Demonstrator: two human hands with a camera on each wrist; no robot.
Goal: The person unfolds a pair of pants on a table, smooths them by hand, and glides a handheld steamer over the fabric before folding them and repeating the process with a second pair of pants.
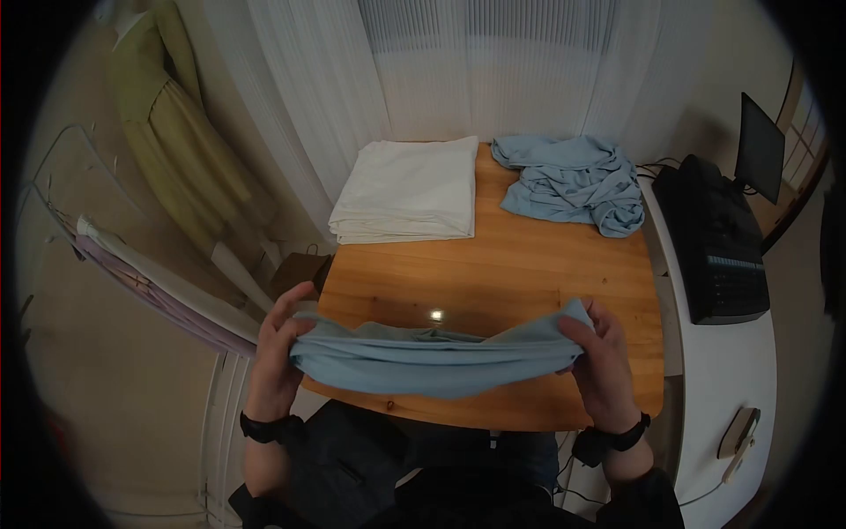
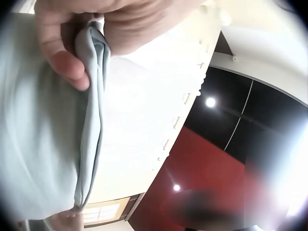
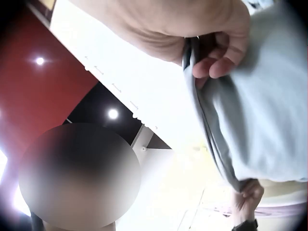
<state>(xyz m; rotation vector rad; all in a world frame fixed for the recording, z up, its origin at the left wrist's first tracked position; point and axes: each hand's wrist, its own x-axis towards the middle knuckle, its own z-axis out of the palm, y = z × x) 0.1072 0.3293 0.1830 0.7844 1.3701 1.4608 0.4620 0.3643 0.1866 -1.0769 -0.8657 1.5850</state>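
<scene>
A light blue cloth (image 1: pixel 432 366) is stretched sideways above the front part of the wooden table, sagging a little in its middle. My left hand (image 1: pixel 280 353) pinches its left end between thumb and fingers, and my right hand (image 1: pixel 601 357) grips the right end the same way. In the left wrist view the folded edge of the cloth (image 2: pixel 94 110) runs down from the thumb and fingers. The right wrist view shows the cloth (image 3: pixel 260 115) hanging from curled fingers (image 3: pixel 222 67), with the other hand at its far end.
A stack of folded white fabric (image 1: pixel 410 189) lies at the back left of the wooden table (image 1: pixel 423 273). Beside it sits a crumpled blue garment (image 1: pixel 573 181). On the right, a white counter (image 1: pixel 727 379) carries a black keyboard unit (image 1: pixel 714 247). Clothes hang on a rack (image 1: pixel 159 291) at left.
</scene>
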